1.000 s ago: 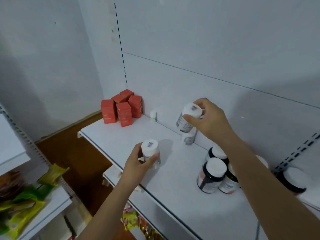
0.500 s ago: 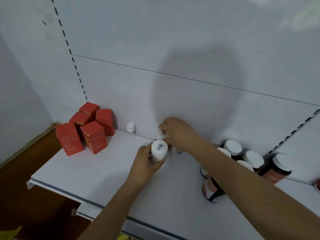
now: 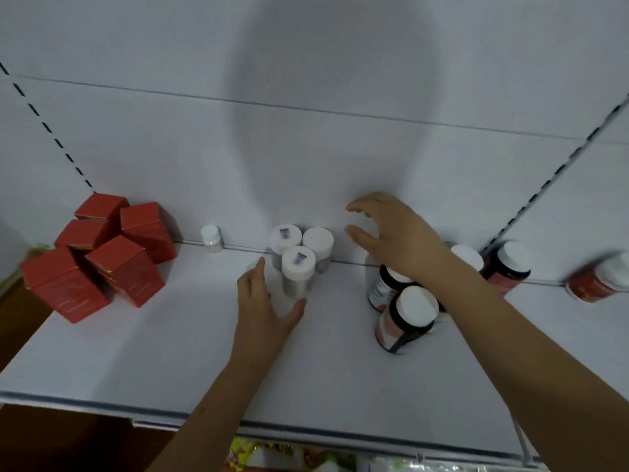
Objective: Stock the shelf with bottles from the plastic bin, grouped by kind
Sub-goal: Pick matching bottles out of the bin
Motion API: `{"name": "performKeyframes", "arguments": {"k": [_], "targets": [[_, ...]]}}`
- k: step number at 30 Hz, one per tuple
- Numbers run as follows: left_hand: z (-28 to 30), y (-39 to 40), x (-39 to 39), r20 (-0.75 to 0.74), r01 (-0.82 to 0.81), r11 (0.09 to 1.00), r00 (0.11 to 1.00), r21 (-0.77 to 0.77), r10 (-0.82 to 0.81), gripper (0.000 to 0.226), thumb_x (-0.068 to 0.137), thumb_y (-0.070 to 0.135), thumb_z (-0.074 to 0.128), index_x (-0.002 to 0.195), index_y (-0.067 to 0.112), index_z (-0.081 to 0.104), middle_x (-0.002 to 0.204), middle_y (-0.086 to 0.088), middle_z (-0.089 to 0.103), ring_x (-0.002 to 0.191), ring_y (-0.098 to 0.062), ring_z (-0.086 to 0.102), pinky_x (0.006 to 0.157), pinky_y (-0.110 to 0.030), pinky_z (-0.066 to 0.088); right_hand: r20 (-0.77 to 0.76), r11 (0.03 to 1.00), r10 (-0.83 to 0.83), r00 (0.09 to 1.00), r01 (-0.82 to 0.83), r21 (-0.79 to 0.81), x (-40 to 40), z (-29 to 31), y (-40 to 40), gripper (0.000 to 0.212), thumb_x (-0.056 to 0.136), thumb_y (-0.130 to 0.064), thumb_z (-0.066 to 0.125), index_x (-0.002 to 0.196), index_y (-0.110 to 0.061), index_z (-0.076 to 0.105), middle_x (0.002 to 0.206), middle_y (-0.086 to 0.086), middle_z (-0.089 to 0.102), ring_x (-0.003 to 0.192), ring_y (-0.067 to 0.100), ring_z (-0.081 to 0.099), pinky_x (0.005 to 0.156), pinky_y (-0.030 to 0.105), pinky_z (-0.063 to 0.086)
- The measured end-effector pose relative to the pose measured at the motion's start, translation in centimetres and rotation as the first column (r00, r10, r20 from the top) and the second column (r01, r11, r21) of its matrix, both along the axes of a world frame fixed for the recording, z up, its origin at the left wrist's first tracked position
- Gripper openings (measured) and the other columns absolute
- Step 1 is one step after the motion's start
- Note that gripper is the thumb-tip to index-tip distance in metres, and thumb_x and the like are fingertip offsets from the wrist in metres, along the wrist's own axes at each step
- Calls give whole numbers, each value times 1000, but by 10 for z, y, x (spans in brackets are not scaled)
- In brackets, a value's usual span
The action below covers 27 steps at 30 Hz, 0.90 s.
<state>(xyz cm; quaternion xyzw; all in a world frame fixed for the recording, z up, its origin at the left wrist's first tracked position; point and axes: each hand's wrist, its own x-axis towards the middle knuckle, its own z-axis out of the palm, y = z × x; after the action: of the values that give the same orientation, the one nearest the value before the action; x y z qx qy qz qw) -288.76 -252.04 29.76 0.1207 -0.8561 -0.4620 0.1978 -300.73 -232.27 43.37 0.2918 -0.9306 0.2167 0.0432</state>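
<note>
Between the two hands, at the back of the shelf point(image 3: 170, 352), three white bottles point(image 3: 299, 264) stand grouped, touching one another: two against the back panel, one in front. Left hand point(image 3: 265, 308) sits just in front of and left of the front bottle, fingers spread, thumb near its base; no firm grip is seen, contact cannot be confirmed. Right hand point(image 3: 394, 236) hovers just right of the group, open, fingers curled loosely, nothing held.

Under and right of the right forearm, dark bottles point(image 3: 408, 315) with white caps are clustered; some are hidden by the arm, so no count is given. Further right, red-labelled bottles point(image 3: 507, 267) are seen by the upright, the outermost blurred. One small vial point(image 3: 211, 238) stands alone against the back panel, left of the white group. Red boxes point(image 3: 102, 257) are stacked well left of the left hand.

Judged status: white group placed upright, dark group partly placed, kinds kept apart. Both hands are empty, so this placement is judged complete. The bin is not in view, so the remaining stock cannot be told. Likely left: more trips to the bin, tidying of the dark cluster, which looks loosely arranged.
</note>
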Motion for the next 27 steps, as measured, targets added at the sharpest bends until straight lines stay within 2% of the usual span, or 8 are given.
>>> {"name": "performKeyframes", "arguments": {"k": [2,3,7,10,12,18,22,27], "targets": [[7,10,11,-52,-47,997,998,-53,44,84,75,24,83,144,10,37,131,-3,39,121,-20,48,101,-38,48,-30,998,-34,999,32,-63,6,4,12,38,97,-36,59,130,-17,59,129,2,58,118,20,53,100,34,43],[14,17,17,-90,-59,997,994,-59,54,77,76,21,82,140,11,41,127,-2,41,117,-18,49,99,-38,48,-46,995,-55,997,50,-89,10,7,19,38,97,-37,58,129,-17,59,128,1,58,117,19,53,99,33,43],[44,59,32,-201,45,996,978,-72,-59,52,84,15,74,127,25,47,110,4,49,102,-12,52,92,-25,45,-107,977,-120,987,99,-188,35,24,59,36,98,-38,55,129,-19,58,126,-4,58,115,16,53,97,25,39],[68,106,41,-222,144,986,962,-83,-159,41,88,19,69,122,30,49,109,5,55,102,-4,53,88,-10,40,-157,970,-154,975,119,-214,59,38,105,38,99,-40,53,130,-20,58,127,-5,58,116,14,52,96,22,38],[86,144,47,-239,223,969,940,-108,-243,35,90,25,65,123,27,52,112,7,54,107,-5,54,88,-8,39,-190,969,-176,966,137,-206,76,46,143,40,98,-43,52,131,-20,57,129,-5,57,118,15,51,97,23,38],[117,278,64,-249,458,857,824,-236,-508,42,89,38,55,128,24,53,119,14,53,115,-7,52,95,-20,44,-189,928,-319,929,267,-259,132,68,281,44,99,-48,47,135,-24,54,133,-11,53,121,8,48,93,17,33],[106,373,82,-174,592,759,745,-272,-644,46,92,40,57,136,30,48,126,20,49,118,5,46,95,-10,38,-171,874,-442,880,381,-300,182,67,392,44,99,-49,46,135,-26,52,128,-13,53,117,9,49,92,23,40],[85,495,110,-85,731,612,619,-302,-781,55,88,53,48,139,34,45,132,19,46,122,3,44,100,-9,32,-121,758,-632,766,577,-305,254,48,527,46,99,-51,44,138,-26,49,138,-12,50,125,7,45,93,21,37]]}}
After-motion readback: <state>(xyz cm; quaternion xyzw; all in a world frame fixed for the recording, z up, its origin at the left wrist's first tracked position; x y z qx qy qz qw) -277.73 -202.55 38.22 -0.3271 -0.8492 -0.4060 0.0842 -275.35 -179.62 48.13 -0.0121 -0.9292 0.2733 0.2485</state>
